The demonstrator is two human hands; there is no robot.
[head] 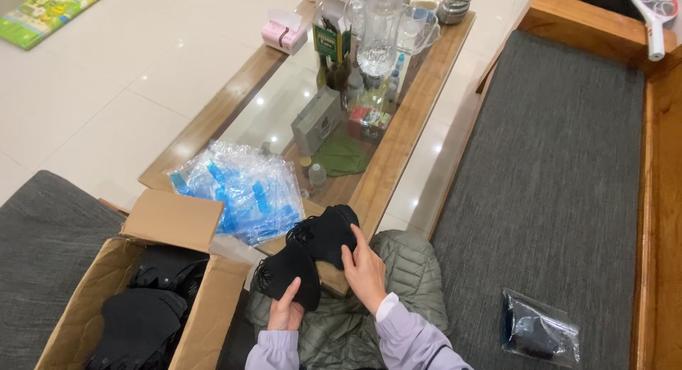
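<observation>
A stack of black masks (312, 253) is gripped by both hands: left hand (285, 312) underneath, right hand (365, 270) pinching the top, kept just right of the cardboard box (92, 299) so more stay reachable; plastic bags (241, 189) lie just beyond it on the bench (387, 157).

bright, even indoor light from above throws small white glints onto the glossy floor tiles (142, 72) and the glass tabletop (280, 111), and glare flecks the clear plastic bags (241, 189). shadows are soft and faint, and the black items in the box (85, 320) lose detail. focus is fairly sharp throughout, with wide-angle stretching at the edges.
</observation>
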